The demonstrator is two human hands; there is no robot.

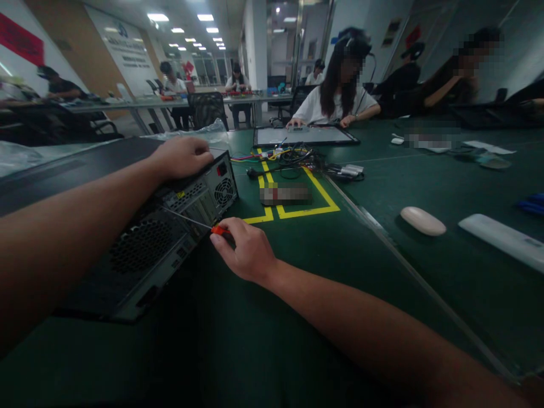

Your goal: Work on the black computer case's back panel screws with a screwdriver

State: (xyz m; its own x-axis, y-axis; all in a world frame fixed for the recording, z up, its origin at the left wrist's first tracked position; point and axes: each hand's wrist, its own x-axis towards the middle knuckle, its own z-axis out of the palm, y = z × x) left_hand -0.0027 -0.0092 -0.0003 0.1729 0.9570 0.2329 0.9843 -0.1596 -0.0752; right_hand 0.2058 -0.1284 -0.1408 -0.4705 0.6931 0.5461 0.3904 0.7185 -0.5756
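Observation:
A black desktop computer case (pixel 80 164) lies on its side at the left, its rear panel with vents, ports and a fan grille turned toward me. My left hand (pixel 181 157) presses on the upper edge of the case near the power-socket end, fingers curled over it. Between the closed fingers of my right hand (pixel 250 249) is a screwdriver (pixel 219 229) with an orange handle. Its long thin shaft points left at the rear panel, and the tip reaches the slot-cover area. Whether the tip sits in a screw is too small to tell.
Bundled cables (pixel 297 158) lie beyond the case, near yellow tape lines (pixel 306 214) and a blurred-out object (pixel 285 195). Farther right are a pale mouse (pixel 423 221) and a white long bar (pixel 501 238). Across the table a person (pixel 335 96) handles a flat panel (pixel 306 136).

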